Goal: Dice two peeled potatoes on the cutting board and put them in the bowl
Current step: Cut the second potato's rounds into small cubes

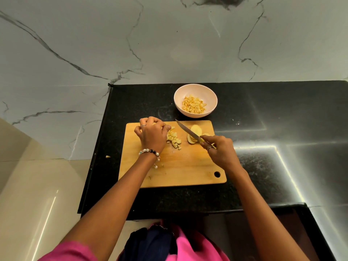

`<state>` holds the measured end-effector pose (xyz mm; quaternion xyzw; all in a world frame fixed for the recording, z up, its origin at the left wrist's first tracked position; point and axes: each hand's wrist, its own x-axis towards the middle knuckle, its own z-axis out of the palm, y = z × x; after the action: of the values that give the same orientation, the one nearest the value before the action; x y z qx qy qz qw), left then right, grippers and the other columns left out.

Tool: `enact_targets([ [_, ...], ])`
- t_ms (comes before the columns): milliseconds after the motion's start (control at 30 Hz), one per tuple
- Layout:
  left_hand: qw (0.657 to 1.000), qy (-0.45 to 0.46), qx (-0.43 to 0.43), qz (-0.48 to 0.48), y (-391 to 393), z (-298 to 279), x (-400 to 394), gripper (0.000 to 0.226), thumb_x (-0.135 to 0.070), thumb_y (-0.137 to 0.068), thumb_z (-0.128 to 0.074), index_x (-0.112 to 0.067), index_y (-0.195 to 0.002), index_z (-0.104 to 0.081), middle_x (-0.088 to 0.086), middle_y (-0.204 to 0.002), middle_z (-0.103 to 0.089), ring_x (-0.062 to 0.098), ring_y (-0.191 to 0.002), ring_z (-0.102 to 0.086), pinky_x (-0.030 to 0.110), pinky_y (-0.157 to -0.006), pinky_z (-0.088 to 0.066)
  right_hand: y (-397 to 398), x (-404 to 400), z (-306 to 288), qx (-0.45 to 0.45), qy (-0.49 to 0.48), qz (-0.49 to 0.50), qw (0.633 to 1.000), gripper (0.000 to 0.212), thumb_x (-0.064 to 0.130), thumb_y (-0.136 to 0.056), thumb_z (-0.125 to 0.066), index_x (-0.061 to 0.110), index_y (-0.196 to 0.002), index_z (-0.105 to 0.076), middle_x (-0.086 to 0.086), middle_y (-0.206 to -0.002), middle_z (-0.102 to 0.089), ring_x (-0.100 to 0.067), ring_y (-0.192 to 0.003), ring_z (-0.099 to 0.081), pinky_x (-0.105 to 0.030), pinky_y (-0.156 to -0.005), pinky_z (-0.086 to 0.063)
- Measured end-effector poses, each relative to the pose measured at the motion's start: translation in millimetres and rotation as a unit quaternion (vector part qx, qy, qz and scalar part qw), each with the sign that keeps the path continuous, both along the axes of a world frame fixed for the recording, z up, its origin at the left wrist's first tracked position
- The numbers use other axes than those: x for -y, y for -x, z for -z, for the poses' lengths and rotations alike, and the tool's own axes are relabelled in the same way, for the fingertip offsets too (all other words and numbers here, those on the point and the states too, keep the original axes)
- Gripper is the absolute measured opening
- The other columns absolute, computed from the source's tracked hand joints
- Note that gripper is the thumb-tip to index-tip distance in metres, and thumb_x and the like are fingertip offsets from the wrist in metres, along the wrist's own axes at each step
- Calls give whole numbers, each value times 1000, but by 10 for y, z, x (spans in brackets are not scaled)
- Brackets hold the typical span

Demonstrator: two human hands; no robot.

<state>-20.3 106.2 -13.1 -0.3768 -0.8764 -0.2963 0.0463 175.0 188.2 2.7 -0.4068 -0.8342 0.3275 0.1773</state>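
A wooden cutting board (180,166) lies on the black counter. My left hand (151,134) is curled over potato strips at the board's far left, with a small heap of diced potato (174,141) just to its right. My right hand (219,150) grips a knife by its yellow handle, and the knife blade (186,130) points up-left above the board. Several potato slices (194,135) lie stacked under the blade. A white bowl (211,97) behind the board holds diced potato (193,104).
A stray potato bit (107,156) lies on the counter edge left of the board. The black counter (263,113) extends to the right, with a marble-patterned wall behind and a tiled floor to the left. The board has a hanging hole (217,174) at its near right corner.
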Motion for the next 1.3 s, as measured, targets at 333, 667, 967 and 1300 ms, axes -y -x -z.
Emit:
enact_targets([
  [333,996,12,3,92,-301,-27,-172,18,-30,-89,-62,-25,-103,-71,-3,-111,-63,20,-115,-44,40,-90,-24,-97,-6,27,-84,68,123,987,18,17,-92,-61,13,-104,-73,0,-73,-69,-25,-73,-63,-51,-69,-54],
  [667,957,267,55,104,-564,-86,-684,57,-65,-71,-65,-20,-106,-63,3,-118,-59,28,-124,-38,49,-95,-33,-326,-3,69,-115,103,179,972,14,16,-92,-61,15,-91,-74,-4,-73,-69,-28,-70,-65,-51,-66,-54],
  [967,968,228,68,76,-503,-127,-680,39,-56,-76,-68,-20,-91,-66,3,-100,-65,25,-120,-41,43,-88,-30,-299,-6,80,-115,107,175,972,22,18,-92,-61,33,-77,-66,-5,-71,-68,-32,-69,-64,-49,-67,-55],
  [1300,980,169,92,48,-498,-166,-653,44,-49,-73,-74,-24,-108,-63,4,-108,-61,20,-110,-47,40,-89,-28,-230,-23,106,-113,115,171,972,14,18,-92,-61,14,-99,-73,-3,-73,-69,-28,-68,-65,-47,-68,-56],
])
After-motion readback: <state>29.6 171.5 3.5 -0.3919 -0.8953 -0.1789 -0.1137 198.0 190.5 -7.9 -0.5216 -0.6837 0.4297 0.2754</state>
